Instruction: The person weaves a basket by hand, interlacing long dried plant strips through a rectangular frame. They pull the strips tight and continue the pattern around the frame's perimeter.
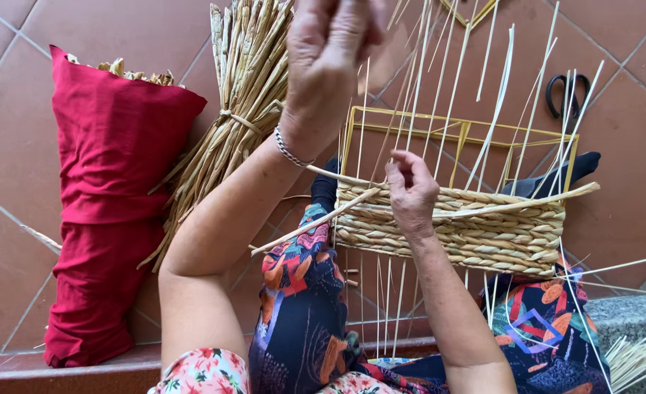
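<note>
— Terracotta floor tiles (17,146) run under everything, and the person sits on a low ledge with the work across the knees. What stands at the middle of it?

— Half-woven basket (483,226), held on the lap in the patterned trousers (301,321). Its near wall is several rows of braided straw; thin pale stakes (447,80) stand up out of it, and a yellow wire frame (461,131) shows at the far side.

— And the hands?

— Right hand (413,191) rests on the top row near the basket's left corner, fingers curled in a pinch around a stake or strand. Left hand (327,51) is raised far up, closed; it seems to be drawing a strand tight, though what it grips cannot be made out. A loose braided strand (316,220) sticks out leftward from the wall.

— So which step would that be?

— Judging by this, weaving another row along the wall: one hand pins the row, the other pulls the weaver taut. The next move likely calls for passing the strand behind the next stake and pressing it down snug, without bending the thin uprights.

— What lies around?

— Bundle of straw (243,87) tied at the middle, left of the basket; a red cloth bag (111,182) further left; black scissors (567,91) at the far right on the floor; spare pale reeds (633,357) near right.
</note>
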